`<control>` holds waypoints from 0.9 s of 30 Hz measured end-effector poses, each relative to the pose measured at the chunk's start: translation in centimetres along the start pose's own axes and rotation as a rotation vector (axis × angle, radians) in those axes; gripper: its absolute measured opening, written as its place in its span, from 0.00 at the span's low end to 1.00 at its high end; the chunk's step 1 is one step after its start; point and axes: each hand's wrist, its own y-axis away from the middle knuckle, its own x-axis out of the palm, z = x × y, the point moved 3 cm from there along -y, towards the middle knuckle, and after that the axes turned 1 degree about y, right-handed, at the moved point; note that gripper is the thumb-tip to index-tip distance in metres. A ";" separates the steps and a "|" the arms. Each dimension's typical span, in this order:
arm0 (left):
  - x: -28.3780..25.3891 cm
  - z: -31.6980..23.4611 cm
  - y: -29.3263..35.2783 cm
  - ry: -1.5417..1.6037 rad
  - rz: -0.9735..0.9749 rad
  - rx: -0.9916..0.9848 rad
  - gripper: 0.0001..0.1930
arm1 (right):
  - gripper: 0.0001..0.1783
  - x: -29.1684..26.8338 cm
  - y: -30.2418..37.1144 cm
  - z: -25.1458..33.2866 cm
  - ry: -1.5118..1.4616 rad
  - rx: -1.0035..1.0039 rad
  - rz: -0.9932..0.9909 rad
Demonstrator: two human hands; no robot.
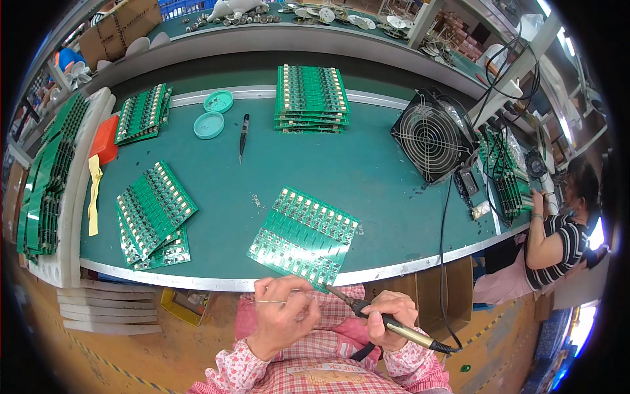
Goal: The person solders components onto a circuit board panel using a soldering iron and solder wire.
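The left hand (281, 314) is hiding part of the thin wire (266, 302), the right hand (392, 308) is covering a stretch of the soldering iron (408, 331), and both sleeves (237, 368) are running past the lower edge. On the nearest circuit board (300, 234), glare is washing out detail; small components (318, 208) are not resolving. In the rear stack (312, 123), the top board (312, 90) is concealing most of those beneath; the cardboard box (120, 31) is being cut by the upper edge.

1. Left hand (283, 314): fingers curled in a pinch.
2. Right hand (392, 318): closed in a grip, thumb showing.
3. Left forearm (237, 368), right forearm (416, 369): sleeved, slanting inward from below.
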 end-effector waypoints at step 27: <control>-0.2 0.0 -0.2 0.016 0.004 -0.017 0.08 | 0.10 -0.4 1.1 0.8 0.251 -0.284 0.414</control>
